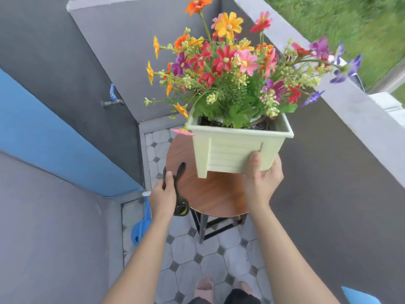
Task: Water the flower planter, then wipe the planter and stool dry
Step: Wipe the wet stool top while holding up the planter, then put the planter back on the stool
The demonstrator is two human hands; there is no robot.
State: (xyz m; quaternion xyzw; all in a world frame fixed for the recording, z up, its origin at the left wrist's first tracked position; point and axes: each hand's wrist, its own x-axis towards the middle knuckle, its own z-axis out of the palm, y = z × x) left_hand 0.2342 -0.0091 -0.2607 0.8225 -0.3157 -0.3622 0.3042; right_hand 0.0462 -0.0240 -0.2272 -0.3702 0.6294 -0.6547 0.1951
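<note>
A pale green square planter [230, 150] full of colourful flowers [232, 62] is lifted above a round wooden stool [210, 194]. My right hand [262, 178] grips the planter's near lower corner and carries it clear of the stool top. My left hand [163, 197] is at the stool's left edge, closed around a dark cloth [178, 185] that drapes onto the wood. A blue watering can [142, 224] stands on the tiled floor to the left of the stool.
A tap [112, 99] with a blue handle juts from the grey wall at the left. A low grey parapet [341, 102] runs along the right, with grass beyond it. My feet [221, 288] stand on the patterned tiles below the stool.
</note>
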